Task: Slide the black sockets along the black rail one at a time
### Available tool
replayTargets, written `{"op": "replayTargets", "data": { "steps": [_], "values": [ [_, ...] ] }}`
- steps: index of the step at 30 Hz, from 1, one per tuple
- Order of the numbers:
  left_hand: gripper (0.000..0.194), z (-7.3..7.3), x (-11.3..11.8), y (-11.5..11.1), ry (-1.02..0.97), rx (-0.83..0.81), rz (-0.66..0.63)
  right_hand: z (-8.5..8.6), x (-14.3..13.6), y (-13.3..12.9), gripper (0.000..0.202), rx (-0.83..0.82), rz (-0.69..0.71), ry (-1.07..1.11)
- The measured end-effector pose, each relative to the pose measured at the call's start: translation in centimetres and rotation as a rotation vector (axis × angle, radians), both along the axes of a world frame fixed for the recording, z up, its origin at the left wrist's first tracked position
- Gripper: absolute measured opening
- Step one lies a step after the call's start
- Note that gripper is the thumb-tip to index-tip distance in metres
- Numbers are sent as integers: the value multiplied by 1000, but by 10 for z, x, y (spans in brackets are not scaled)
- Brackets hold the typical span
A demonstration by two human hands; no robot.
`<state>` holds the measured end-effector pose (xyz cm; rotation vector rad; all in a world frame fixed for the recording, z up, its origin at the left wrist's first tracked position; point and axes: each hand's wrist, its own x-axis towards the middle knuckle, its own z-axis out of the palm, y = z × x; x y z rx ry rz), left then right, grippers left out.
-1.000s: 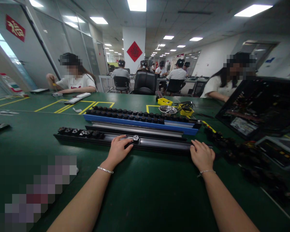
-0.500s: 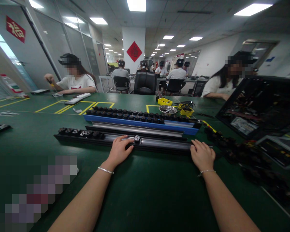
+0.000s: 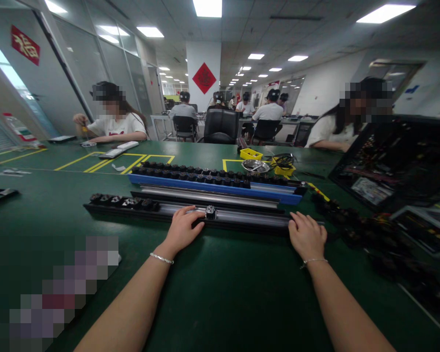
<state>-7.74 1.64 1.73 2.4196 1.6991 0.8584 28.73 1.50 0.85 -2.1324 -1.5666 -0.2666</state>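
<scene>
The left hand lies palm down on the near edge of a long black rail with a silvery metal channel, its fingers loosely spread and curled toward a small black slider block that sits on the channel just past the fingertips; whether a fingertip actually touches the block cannot be told. It grips nothing. The right hand rests flat and open on the same rail's far right end, fingers together, pressing down rather than closing around anything. The rail runs crosswise just beyond both hands, on a dark green table mat. Well to the left of the left hand, a row of small black blocks sits grouped on the rail. Just beyond the rail, farther from both hands, lies a second long rail with a blue edge, lined with black blocks along most of its length. To the right of the right hand a loose heap of black parts spreads over the mat. Farther off beyond the right hand stand a round metal bowl and a small yellow tray. Other people sit at the far side of the table
</scene>
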Motion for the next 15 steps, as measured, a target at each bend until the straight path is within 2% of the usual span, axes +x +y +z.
{"op": "replayTargets", "data": {
  "steps": [4,15],
  "values": [
    [29,0,0,0,2,-3,7,3,-15,-4,45,8,112,-44],
    [30,1,2,-1,20,-5,19,12,-67,-9,41,34,524,-84]
  ]
}}
